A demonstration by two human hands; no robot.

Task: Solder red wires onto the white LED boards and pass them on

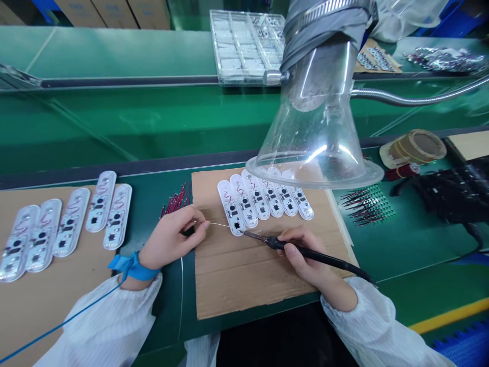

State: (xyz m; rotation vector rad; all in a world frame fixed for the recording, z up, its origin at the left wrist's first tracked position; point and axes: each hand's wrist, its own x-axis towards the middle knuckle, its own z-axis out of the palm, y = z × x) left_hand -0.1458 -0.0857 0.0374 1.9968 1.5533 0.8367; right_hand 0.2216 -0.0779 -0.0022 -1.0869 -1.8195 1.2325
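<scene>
My left hand (179, 232), with a blue strap (135, 266) round its wrist, pinches a thin strand of solder wire (218, 224). The strand's far end reaches the lower part of the leftmost white oblong circuit board (231, 208). Like a pen, my right hand (305, 255) grips a black soldering iron (280, 243). Its tip meets or nearly meets that board's lower end, close to the solder. More such boards (261, 196) lie in a slanted row beside it on a cardboard sheet (244, 280).
Above the cardboard hangs a clear fume hood (313, 137). Finished-looking white boards (72, 219) lie at left. Red wires (178, 198) lie behind my left hand. At right are a green board panel (369, 204), a tape roll (414, 145) and dark equipment (454, 193). A compartment box (233, 76) stands on the shelf.
</scene>
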